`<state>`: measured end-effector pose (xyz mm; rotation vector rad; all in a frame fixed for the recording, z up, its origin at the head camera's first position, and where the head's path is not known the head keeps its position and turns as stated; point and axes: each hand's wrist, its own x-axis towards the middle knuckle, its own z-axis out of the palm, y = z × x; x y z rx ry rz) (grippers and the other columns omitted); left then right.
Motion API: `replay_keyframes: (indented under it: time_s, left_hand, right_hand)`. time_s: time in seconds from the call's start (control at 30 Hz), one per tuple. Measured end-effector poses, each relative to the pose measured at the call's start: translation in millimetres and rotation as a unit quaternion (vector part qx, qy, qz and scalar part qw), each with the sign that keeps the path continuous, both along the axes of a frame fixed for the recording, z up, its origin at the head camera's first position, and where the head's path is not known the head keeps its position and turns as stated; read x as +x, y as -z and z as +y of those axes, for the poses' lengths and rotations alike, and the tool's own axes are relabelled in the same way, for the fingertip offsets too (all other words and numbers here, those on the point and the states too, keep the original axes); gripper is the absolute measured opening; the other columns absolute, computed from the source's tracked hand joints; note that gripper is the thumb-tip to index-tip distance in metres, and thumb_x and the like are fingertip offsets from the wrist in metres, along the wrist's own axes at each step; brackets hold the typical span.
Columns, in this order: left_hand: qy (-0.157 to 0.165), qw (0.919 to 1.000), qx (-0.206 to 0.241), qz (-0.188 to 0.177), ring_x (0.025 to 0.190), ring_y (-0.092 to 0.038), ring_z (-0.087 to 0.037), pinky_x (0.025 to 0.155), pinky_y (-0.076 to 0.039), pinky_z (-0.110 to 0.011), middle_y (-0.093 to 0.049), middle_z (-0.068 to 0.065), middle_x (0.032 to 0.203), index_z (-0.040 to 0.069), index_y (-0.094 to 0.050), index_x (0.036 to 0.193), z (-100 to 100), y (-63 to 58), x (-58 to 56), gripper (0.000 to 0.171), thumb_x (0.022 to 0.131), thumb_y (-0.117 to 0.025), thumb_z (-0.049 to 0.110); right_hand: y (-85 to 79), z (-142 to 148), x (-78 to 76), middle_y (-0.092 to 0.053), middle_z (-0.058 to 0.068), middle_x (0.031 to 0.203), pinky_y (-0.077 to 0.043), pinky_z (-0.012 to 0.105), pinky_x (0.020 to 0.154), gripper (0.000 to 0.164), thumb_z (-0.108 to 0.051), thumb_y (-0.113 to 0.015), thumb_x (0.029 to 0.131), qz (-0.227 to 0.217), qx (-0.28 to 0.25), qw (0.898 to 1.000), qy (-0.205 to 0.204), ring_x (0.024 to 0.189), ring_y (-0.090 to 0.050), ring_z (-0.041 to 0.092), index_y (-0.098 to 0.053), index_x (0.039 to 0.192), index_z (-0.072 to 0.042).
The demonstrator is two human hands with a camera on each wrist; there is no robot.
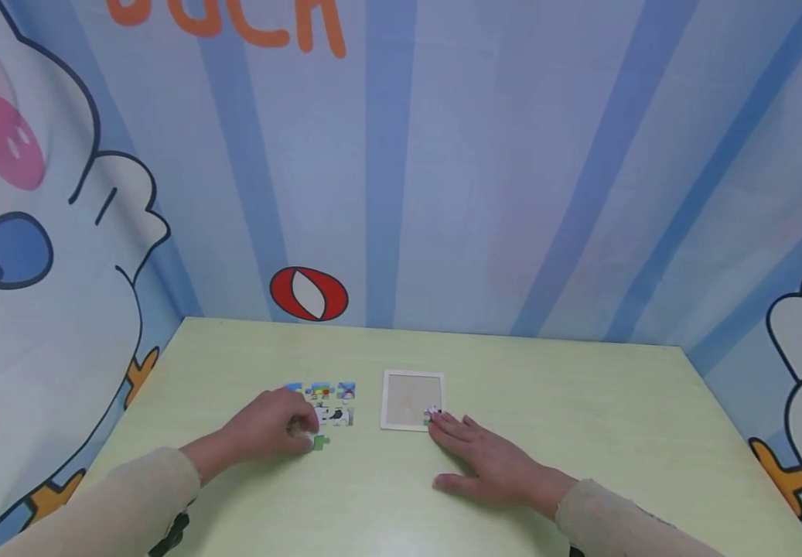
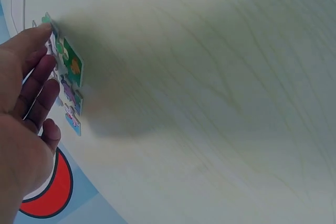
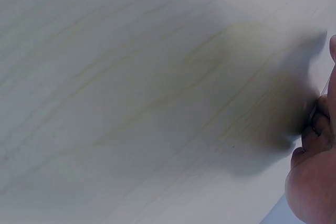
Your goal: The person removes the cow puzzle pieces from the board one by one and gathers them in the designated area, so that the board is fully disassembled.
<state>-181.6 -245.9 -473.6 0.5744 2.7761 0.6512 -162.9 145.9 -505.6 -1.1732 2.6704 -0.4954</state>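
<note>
My left hand pinches a green jigsaw puzzle piece at the front of a small group of pieces, thumb and index finger at its edge. Behind it on the table lie more pieces, among them a black-and-white one and a blue and red one. The fingers hide part of the group. My right hand lies with fingers extended at the lower right corner of a puzzle tray with a white rim. Its fingertips touch a puzzle piece in that corner.
The pale yellow table ends at the back against a blue striped cloth. Large cartoon birds are printed on the cloth at both sides. A red and white oval is printed behind the pieces.
</note>
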Motion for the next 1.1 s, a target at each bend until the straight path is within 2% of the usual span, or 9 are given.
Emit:
replay_keyframes:
  time_s: [0.5, 1.1]
  left_hand:
    - [0.021, 0.9994, -0.021, 0.020, 0.092, -0.057, -0.011, 0.098, -0.050, -0.048, -0.068, 0.016, 0.092, 0.025, -0.080, 0.097, 1.6, -1.1, 3.7, 0.021, 0.082, -0.094, 0.019]
    - [0.030, 0.9980, -0.033, 0.045, 0.088, -0.057, -0.010, 0.094, -0.050, -0.046, -0.068, 0.016, 0.090, 0.025, -0.078, 0.094, -3.1, -0.7, 4.3, 0.021, 0.081, -0.095, 0.020]
  right_hand:
    - [1.1, 0.7, -0.6, -0.031, 0.012, 0.173, -0.027, 0.053, 0.126, 0.079, -0.056, -0.057, 0.107, 0.006, 0.001, 1.000, -0.004, 0.159, -0.031, 0.032, -0.037, 0.165, -0.005]
    - [6.0, 1.2, -2.8, -0.030, 0.011, 0.174, -0.027, 0.053, 0.126, 0.080, -0.058, -0.055, 0.107, 0.010, 0.002, 1.000, -0.004, 0.159, -0.031, 0.031, -0.037, 0.165, -0.006]
